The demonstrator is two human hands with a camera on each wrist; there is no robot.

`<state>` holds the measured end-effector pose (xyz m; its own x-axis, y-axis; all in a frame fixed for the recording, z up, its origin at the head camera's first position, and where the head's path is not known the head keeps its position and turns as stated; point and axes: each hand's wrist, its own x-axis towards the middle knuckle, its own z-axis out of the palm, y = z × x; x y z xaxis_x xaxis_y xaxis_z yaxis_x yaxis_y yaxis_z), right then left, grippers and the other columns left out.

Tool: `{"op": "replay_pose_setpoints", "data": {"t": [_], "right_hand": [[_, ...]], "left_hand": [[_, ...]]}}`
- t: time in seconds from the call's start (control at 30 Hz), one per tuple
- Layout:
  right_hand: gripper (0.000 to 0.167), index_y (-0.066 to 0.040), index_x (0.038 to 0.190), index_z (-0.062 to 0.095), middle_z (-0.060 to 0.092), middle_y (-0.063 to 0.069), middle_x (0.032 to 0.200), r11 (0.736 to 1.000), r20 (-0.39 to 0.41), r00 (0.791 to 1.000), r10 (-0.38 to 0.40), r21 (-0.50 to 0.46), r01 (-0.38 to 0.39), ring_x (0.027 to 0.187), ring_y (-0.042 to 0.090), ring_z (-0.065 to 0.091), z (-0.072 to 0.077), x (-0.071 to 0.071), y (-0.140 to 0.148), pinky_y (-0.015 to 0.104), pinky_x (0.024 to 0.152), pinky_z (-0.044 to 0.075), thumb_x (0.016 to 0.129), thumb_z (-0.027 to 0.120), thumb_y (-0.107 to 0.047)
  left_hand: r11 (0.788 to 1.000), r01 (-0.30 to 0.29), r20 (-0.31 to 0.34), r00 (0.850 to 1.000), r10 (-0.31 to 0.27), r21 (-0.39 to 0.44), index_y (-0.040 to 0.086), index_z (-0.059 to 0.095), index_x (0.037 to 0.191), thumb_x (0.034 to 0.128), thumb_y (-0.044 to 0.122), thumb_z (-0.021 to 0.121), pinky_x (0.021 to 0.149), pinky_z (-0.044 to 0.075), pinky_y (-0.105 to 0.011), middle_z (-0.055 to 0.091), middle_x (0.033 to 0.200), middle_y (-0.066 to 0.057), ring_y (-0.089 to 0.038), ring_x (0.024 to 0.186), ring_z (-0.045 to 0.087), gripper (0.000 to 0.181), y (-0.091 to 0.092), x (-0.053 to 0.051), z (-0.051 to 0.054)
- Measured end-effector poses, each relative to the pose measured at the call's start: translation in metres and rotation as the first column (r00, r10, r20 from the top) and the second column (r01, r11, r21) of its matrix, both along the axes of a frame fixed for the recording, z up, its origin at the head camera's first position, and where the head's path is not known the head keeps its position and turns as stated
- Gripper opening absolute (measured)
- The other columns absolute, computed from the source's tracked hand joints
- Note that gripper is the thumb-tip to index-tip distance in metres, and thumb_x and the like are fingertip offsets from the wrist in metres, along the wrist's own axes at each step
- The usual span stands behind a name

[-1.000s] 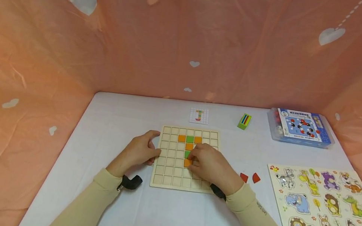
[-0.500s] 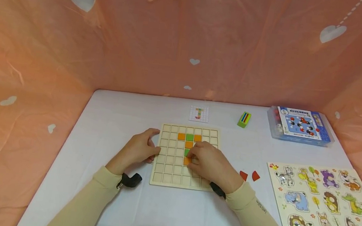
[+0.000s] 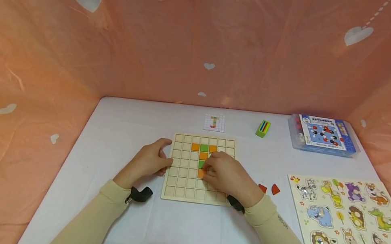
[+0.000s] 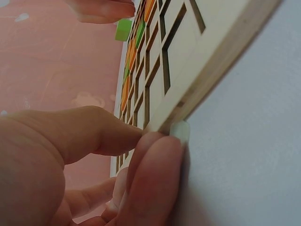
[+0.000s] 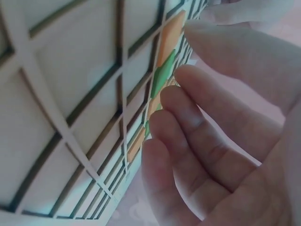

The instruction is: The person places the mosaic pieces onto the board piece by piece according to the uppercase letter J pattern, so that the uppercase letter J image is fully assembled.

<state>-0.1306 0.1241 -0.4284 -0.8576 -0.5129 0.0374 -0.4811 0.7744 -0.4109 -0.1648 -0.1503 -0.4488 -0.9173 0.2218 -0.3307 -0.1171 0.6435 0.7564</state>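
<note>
Misalignment threatens the orange tile (image 3: pixel 201 174) in the wooden grid board (image 3: pixel 181 181), just beside the parted, ungripping fingers of the right hand (image 3: pixel 230 176), if its thumb (image 5: pixel 235 56) drags, while uneven pressure from the left hand (image 3: pixel 146 160), its fingers relaxed against the edge, could shift the board.

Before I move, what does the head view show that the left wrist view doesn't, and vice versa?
Only the head view shows the J pattern card, two red pieces, the animal puzzle and the boxed molecule set. Only the left wrist view shows the left side wall of the grid board. Both show that board's cells, orange tiles, green tiles, the left hand and right hand.
</note>
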Motion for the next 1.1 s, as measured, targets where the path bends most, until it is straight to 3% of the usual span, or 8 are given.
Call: {"op": "replay_pose_setpoints", "data": {"t": [0.27,0.47,0.67,0.77,0.93,1.1], "right_hand": [[0.018,-0.008,0.107,0.082,0.075,0.001,0.106,0.996,0.034,0.996,-0.077,-0.051,0.079,0.105,0.021,0.069,0.009,0.000,0.027,0.043,0.097,0.060,0.094,0.079,-0.019],[0.016,-0.006,0.107,0.081,0.075,0.006,0.106,0.986,0.010,0.987,-0.163,-0.037,0.163,0.103,0.026,0.070,0.025,0.001,0.069,0.050,0.097,0.060,0.095,0.078,-0.017],[0.018,-0.010,0.112,0.080,0.074,0.005,0.113,0.960,0.109,0.956,-0.272,-0.037,0.277,0.092,0.021,0.070,0.034,0.016,0.111,0.044,0.087,0.061,0.098,0.075,-0.020],[0.018,-0.011,0.112,0.079,0.074,0.005,0.113,0.949,0.138,0.941,-0.308,-0.027,0.314,0.091,0.021,0.068,0.035,0.024,0.126,0.044,0.085,0.061,0.099,0.075,-0.022],[0.018,-0.010,0.110,0.080,0.074,0.004,0.109,0.936,0.166,0.923,-0.348,0.011,0.351,0.101,0.024,0.067,0.029,0.034,0.145,0.053,0.095,0.060,0.099,0.076,-0.024],[0.014,-0.011,0.107,0.081,0.075,0.002,0.105,0.934,0.131,0.925,-0.357,0.028,0.357,0.101,0.024,0.070,0.017,0.044,0.162,0.055,0.096,0.060,0.097,0.078,-0.020]], "left_hand": [[1.000,0.007,0.009,1.000,-0.007,0.022,0.011,0.043,0.162,0.0980,0.014,0.075,0.063,0.063,-0.029,0.069,0.090,-0.010,-0.017,0.065,0.068,0.072,0.003,-0.001,-0.001],[1.000,-0.001,0.004,1.000,0.001,0.008,0.012,0.043,0.163,0.0977,0.015,0.076,0.063,0.062,-0.029,0.069,0.090,-0.010,-0.018,0.066,0.068,0.073,0.003,-0.001,0.001],[1.000,-0.011,0.007,1.000,0.011,-0.004,0.013,0.043,0.163,0.0983,0.015,0.075,0.064,0.060,-0.028,0.070,0.089,-0.009,-0.017,0.065,0.068,0.072,0.001,0.002,0.001],[1.000,-0.010,0.002,1.000,0.010,-0.006,0.012,0.043,0.163,0.0983,0.016,0.075,0.064,0.060,-0.028,0.070,0.089,-0.008,-0.016,0.065,0.069,0.072,0.000,0.002,0.002],[1.000,-0.011,0.004,1.000,0.011,-0.007,0.013,0.043,0.163,0.0981,0.016,0.075,0.064,0.059,-0.028,0.070,0.089,-0.009,-0.016,0.064,0.069,0.072,0.001,0.003,0.003],[1.000,-0.012,0.011,1.000,0.012,-0.004,0.013,0.043,0.163,0.0980,0.016,0.075,0.063,0.060,-0.028,0.070,0.089,-0.009,-0.016,0.064,0.069,0.073,0.002,0.002,0.004]]}}
